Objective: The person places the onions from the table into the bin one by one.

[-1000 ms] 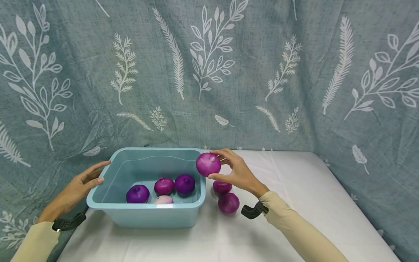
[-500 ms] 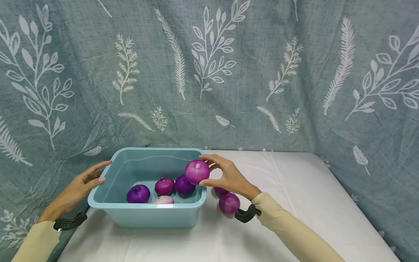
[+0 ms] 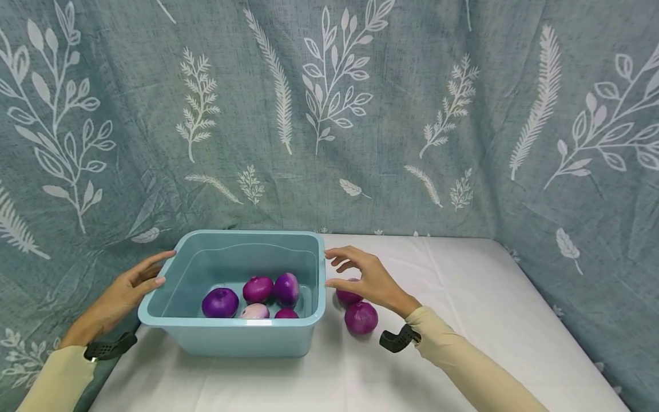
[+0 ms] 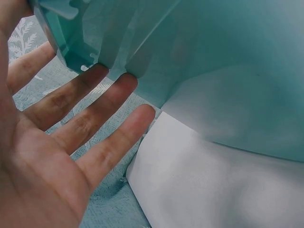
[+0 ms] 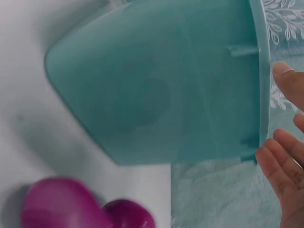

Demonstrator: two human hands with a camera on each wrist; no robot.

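In the head view my left hand [image 3: 120,297] is at the left rim of a light-blue plastic tub [image 3: 231,323]. The left wrist view shows its fingers extended, with fingertips [image 4: 127,81] against the tub's outer wall. My right hand [image 3: 368,277] holds nothing beside the right rim, thumb and fingers apart. Inside the tub lie several onions: a dark purple onion [image 3: 220,302], a magenta onion [image 3: 258,289], a streaked purple onion [image 3: 286,289], a pale onion [image 3: 255,311] and a magenta onion [image 3: 286,313] half hidden by the front rim.
Two red onions stand on the white-covered table right of the tub: the nearer onion [image 3: 361,318] and a farther onion [image 3: 348,296], partly behind my right hand. Behind the table hangs a blue-grey leaf-patterned cloth [image 3: 329,114].
My right hand moved left over the tub with a red onion, let it go inside, and came back right. An onion there turned. The left hand stayed.
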